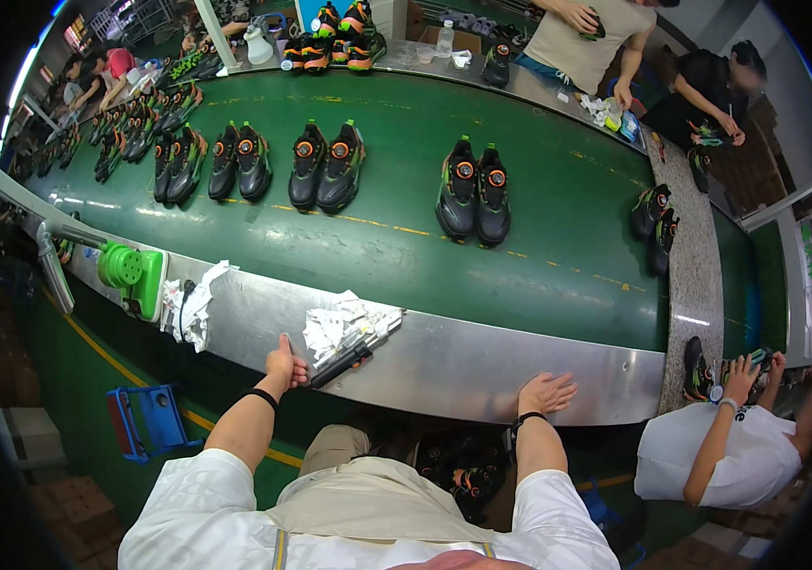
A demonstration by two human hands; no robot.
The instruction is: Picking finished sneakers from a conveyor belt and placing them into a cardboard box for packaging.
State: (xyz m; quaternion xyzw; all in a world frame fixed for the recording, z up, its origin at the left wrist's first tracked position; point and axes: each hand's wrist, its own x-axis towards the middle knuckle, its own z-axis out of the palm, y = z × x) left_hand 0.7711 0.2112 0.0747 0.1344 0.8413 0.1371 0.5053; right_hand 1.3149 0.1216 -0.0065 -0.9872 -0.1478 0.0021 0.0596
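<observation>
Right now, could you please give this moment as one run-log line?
left hand beside long black object, contact unclear; right hand open over metal ledge; crumpled white paper on ledge; black shoes on green belt

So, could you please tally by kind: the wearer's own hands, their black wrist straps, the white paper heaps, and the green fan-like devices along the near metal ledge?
Left hand and right hand: 2
Black wrist straps: 2
White paper heaps: 2
Green fan-like device: 1
Total: 7
</observation>
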